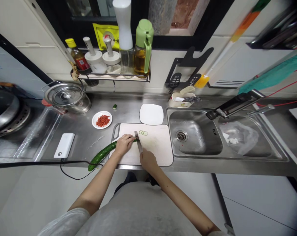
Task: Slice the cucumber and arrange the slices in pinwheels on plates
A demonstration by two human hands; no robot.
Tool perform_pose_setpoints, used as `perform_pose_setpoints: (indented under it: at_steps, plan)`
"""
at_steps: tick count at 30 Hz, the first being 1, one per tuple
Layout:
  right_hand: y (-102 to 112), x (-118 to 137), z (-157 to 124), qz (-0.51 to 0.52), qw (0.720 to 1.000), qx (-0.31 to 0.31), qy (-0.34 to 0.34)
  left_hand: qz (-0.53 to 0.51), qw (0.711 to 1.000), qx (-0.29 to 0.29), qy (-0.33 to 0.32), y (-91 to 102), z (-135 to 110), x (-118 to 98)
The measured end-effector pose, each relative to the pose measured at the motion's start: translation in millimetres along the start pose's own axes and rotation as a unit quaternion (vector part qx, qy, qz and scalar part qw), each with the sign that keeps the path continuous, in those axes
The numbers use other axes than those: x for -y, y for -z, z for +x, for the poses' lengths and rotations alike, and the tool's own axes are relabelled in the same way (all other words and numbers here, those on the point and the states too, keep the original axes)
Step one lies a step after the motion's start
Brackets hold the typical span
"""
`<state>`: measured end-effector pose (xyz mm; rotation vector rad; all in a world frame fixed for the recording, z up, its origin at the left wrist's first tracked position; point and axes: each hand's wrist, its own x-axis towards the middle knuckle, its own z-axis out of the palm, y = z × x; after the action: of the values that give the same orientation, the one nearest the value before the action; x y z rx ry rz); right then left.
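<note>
Steel worktop point(126, 113) along a pale wall point(159, 68), below a dark-framed window point(160, 19). Set into it at right, a double sink point(200, 131) with a crumpled clear bag point(248, 134) at its right side. Left of the sink, a pale cutting board point(160, 144); toward the back left, a lidded steel pot point(79, 105). Across the board's left edge, a long green cucumber point(103, 155), cut end on the board, other end out by the worktop's front edge. Behind the board, a white squarish plate point(151, 114); near its back left corner, a round dish point(94, 120) of red bits point(102, 121). Left hand point(124, 144) on the cucumber, grip clamped near the cut end. Right hand point(148, 160) over the board, grip wrapped around a knife point(139, 144), handle mostly hidden, blade right beside the cut end. Behind the board, a green stub point(114, 107). Near the blade's tip, overlapping pale slices point(143, 132).
</note>
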<state>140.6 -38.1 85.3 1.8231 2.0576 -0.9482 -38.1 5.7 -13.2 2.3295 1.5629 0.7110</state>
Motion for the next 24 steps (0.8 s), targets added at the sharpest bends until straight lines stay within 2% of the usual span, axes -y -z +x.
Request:
perform_pose_setpoints:
  at_steps: [13,24]
  plan:
    - [-7,5,17,0.037,0.999,-0.016,0.002,0.003,1.0,-0.006,-0.006,0.1,1,0]
    - [-22,8,41,0.034,0.999,-0.039,0.001,-0.007,1.0,0.01,0.003,1.9,1,0]
